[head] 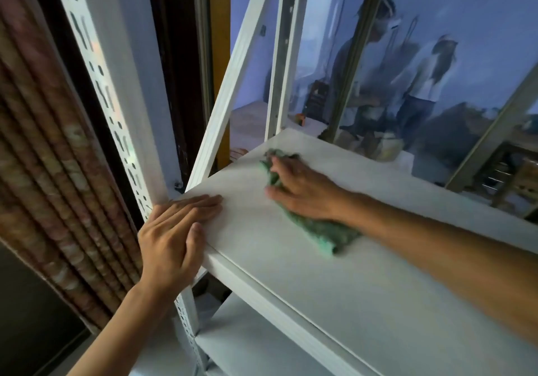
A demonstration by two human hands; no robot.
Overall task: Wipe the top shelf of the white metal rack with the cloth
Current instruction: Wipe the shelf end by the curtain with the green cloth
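1. Bracing comes first: my left hand (171, 239) lies flat on the near left corner of the top shelf (291, 274), fingers held together and pointing across the board, thumb resting along the front edge. It grips nothing.

2. Just behind that hand, the slotted white upright (116, 119) of the rack rises past the corner. If I lean too hard here, I judge the rack could rock or shift, since the frame looks light.

3. Further in, my right hand (302, 192) presses the green cloth (317, 230) down onto the shelf, toward its left half. The fingers are slightly spread and curled over the bunched fabric; the thumb sits on the board beside it. This hand is blurred, so I cannot tell how firmly it grips.

4. A tail of cloth trails out under my wrist toward the front edge. That loose end could fold under and leave a strip unwiped, or the whole cloth could slip out from beneath my palm on a fast pass.

5. Beyond the cloth, the back strip and the far left corner by the diagonal brace (233, 79) are the spots I would most likely miss; knuckles could knock that brace.

6. Farthest away, glass (465, 55) stands right behind the shelf, so an overreaching stroke could strike it.
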